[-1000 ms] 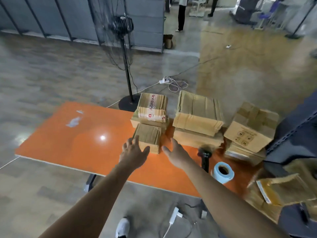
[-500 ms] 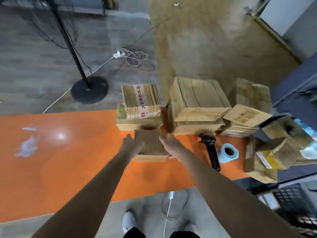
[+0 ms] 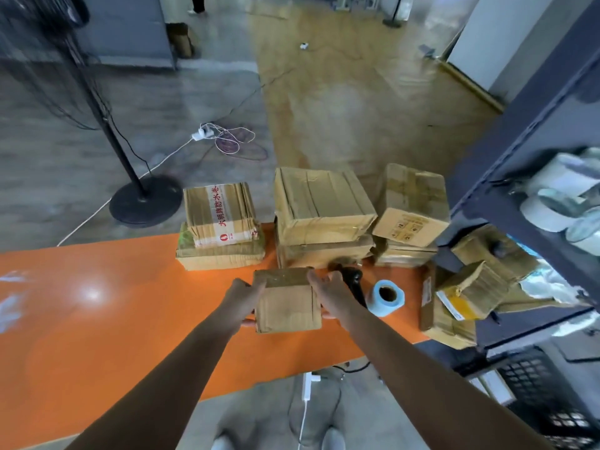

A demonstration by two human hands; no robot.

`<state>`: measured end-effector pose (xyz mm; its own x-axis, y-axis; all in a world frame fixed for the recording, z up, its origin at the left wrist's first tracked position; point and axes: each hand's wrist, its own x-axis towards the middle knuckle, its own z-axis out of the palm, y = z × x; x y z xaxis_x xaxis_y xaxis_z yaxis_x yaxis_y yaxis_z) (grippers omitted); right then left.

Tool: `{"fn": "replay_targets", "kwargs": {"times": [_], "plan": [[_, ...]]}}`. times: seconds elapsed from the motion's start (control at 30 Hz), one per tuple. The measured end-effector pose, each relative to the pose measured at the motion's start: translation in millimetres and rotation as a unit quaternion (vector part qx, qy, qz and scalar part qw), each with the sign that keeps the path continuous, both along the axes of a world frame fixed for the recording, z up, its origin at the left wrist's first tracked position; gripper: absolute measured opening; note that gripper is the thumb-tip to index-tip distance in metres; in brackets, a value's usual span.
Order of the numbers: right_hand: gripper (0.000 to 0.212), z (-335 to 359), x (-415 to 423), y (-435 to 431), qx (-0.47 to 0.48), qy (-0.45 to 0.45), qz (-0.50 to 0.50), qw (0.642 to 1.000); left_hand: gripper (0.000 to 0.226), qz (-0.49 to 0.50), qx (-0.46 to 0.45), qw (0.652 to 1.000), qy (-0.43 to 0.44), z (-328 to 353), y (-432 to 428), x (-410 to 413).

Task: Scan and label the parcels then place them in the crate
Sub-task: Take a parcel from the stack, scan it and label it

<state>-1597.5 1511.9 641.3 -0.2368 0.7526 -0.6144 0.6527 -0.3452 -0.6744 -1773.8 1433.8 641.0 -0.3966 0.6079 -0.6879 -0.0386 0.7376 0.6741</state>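
Orange table [image 3: 97, 336] fills the near field. Both arms reach straight out. I see the left hand [image 3: 242, 295] and right hand [image 3: 329, 293] gripping opposite sides of a small cardboard parcel [image 3: 287, 306] over the tabletop. Just right of it are a black handheld scanner [image 3: 352, 280] and a blue label roll [image 3: 386, 297]. Behind are stacked parcels [image 3: 321, 206]. A black lattice crate [image 3: 545, 394] sits low right; I cannot tell its contents.

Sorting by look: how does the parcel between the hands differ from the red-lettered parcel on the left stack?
The held parcel is plain brown; the red-lettered parcel bears a white strip with red characters. The held parcel is gripped by the left hand and right hand; the red-lettered parcel lies atop another box. Both are cardboard.
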Motion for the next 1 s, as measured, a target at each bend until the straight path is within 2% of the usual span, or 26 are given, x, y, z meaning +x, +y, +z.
{"fn": "replay_targets", "kwargs": {"times": [0.1, 0.23, 0.3, 0.4, 0.5, 0.67, 0.77, 1.0], "plan": [[0.051, -1.2, 22.0, 3.6, -0.045, 0.051, -0.056, 0.996, 0.042, 0.006, 0.013, 1.0, 0.013, 2.1, 6.9, 20.2], [0.064, -1.8, 41.4, 6.4, -0.04, 0.071, -0.008, 0.997, 0.056, -0.025, 0.021, 0.999, 0.016, 2.5, 5.7, 36.2], [0.059, -2.5, 46.1, 8.2, -0.026, 0.087, -0.012, 0.996, 0.049, -0.025, 0.014, 0.999, 0.016, 0.9, 3.9, 39.5], [0.039, -2.3, 49.4, 8.1, -0.027, 0.103, -0.016, 0.994, 0.043, 0.002, 0.002, 1.0, 0.018, 0.9, 3.6, 40.5], [0.029, -4.5, 51.6, 6.1, -0.007, 0.099, -0.014, 0.995, 0.03, -0.018, 0.005, 0.998, 0.055, -1.4, 3.5, 42.7], [0.053, -12.6, 54.9, 2.4, 0.024, 0.099, -0.004, 0.995, 0.023, -0.038, 0.004, 0.997, 0.06, -7.7, -4.0, 48.5], [0.069, -15.5, 57.9, 0.4, 0.034, 0.083, 0.033, 0.995, 0.027, -0.06, -0.005, 0.996, 0.066, -11.2, -10.0, 48.9], [0.052, -19.9, 61.9, -1.6, 0.125, -0.027, 0.135, 0.983, 0.034, -0.149, -0.038, 0.985, 0.074, -18.1, -12.7, 58.8]]}}
